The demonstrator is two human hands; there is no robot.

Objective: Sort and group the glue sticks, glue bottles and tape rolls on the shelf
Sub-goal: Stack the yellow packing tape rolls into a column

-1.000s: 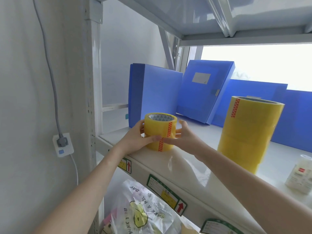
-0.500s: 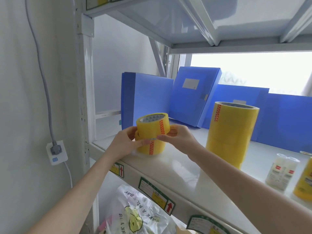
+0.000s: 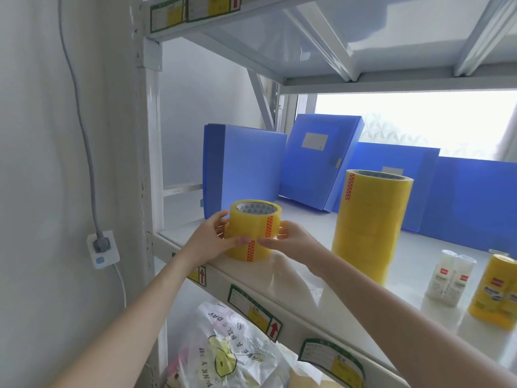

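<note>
A short stack of two yellow tape rolls (image 3: 253, 231) stands at the left front of the white shelf (image 3: 307, 289). My left hand (image 3: 209, 240) grips its left side and my right hand (image 3: 295, 243) grips its right side, thumbs meeting at the front. To the right stands a tall stack of yellow tape rolls (image 3: 369, 228). Further right are two small white glue bottles (image 3: 450, 278) and yellow glue sticks (image 3: 496, 292), cut off by the frame edge.
Blue file boxes (image 3: 246, 169) lean along the back of the shelf. The upper shelf (image 3: 307, 46) hangs close overhead. A printed plastic bag (image 3: 235, 351) sits on the level below. A wall socket (image 3: 102, 249) with a cable is at the left.
The upper roll, tilted half a second ago, now sits squarely on the lower roll. Both hands stay on the stack. The view has shifted, bringing the glue bottles and sticks into sight.
</note>
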